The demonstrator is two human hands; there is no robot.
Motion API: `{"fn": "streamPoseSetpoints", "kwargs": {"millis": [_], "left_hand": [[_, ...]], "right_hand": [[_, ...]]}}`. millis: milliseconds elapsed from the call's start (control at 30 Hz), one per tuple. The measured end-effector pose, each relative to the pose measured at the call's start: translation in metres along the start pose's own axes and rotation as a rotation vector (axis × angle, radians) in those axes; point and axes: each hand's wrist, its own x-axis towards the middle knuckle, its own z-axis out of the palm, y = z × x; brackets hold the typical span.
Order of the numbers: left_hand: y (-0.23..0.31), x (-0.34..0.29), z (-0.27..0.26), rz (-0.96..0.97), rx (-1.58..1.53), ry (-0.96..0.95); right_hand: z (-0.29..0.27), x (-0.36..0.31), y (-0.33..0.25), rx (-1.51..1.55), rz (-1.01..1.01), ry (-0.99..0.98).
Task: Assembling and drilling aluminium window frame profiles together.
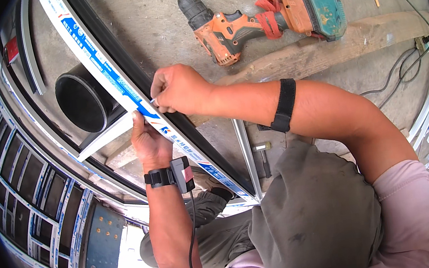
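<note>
A long metal frame profile (107, 74) with blue-and-white printed film on its face and a black side slants from the upper left to the lower middle. My left hand (152, 143) grips it where a white crossbar (106, 137) meets it; the thumb is up and the other fingers are partly hidden behind the profile. My right hand (180, 91) is closed in a pinch against the black side, just above the left hand. A small, thin, pale metal piece, perhaps a screw, shows at its fingertips (154, 101).
An orange-and-teal cordless drill (229, 31) lies beyond my right hand, near a wooden plank (372, 34). A black round tube or bucket (82, 100) is left of the profile. A hammer (264, 157) lies by my knee. Finished-looking frames (26, 203) stand left; cables (403, 70) run right.
</note>
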Motion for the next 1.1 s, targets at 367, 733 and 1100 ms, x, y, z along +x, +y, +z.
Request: {"fn": "streamPoseSetpoints", "kwargs": {"millis": [367,733,1100], "left_hand": [[0.000,0.000,0.003,-0.011,-0.056,0.028],[-0.002,0.004,-0.004,-0.006,-0.055,0.036],[-0.002,0.002,0.001,0.010,-0.041,0.020]], "right_hand": [[-0.005,-0.007,-0.012,-0.811,-0.243,-0.089],[-0.005,-0.005,-0.015,-0.718,-0.231,-0.131],[-0.004,-0.009,-0.023,-0.842,-0.254,-0.133]]}}
